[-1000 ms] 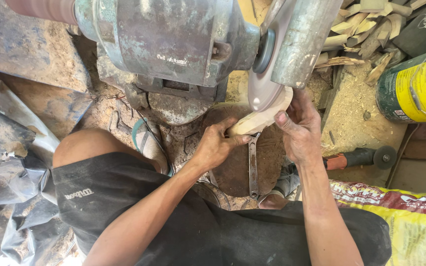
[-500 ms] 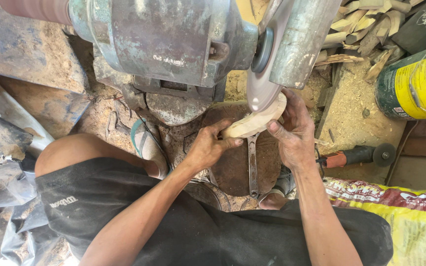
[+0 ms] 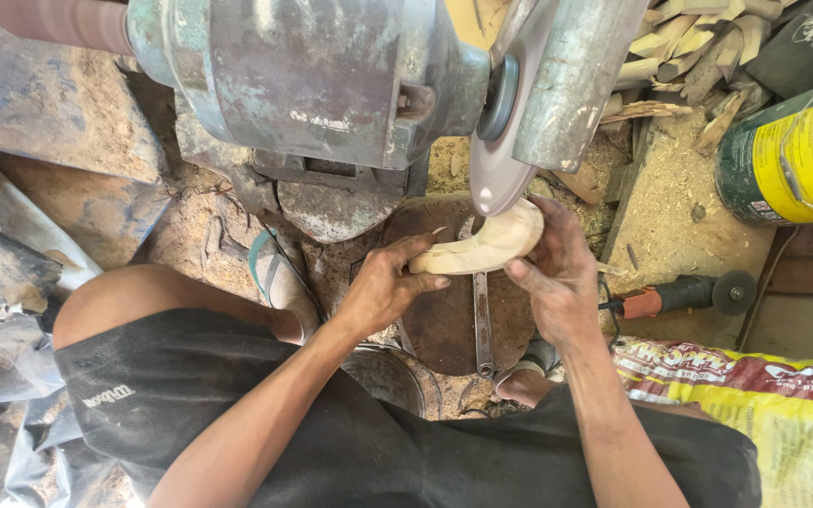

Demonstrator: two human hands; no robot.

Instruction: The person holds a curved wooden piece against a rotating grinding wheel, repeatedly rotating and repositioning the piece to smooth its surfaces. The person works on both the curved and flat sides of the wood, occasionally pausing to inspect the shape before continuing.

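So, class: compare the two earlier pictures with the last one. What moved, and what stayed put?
The curved wooden piece has turned a little against the grinding disc, its left end dipping lower. The left hand and right hand shifted slightly with it. Both hands keep their grip; the grinder motor and angle grinder stayed put.

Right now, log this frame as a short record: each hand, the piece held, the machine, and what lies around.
left hand: grips the near end of the curved wooden piece
right hand: holds the far end of the same piece
wooden piece: pale, curved, pressed up against the grinding disc
machine: worn grey-green bench grinder
around: small angle grinder to the right, green and yellow can, wood offcuts, sawdust
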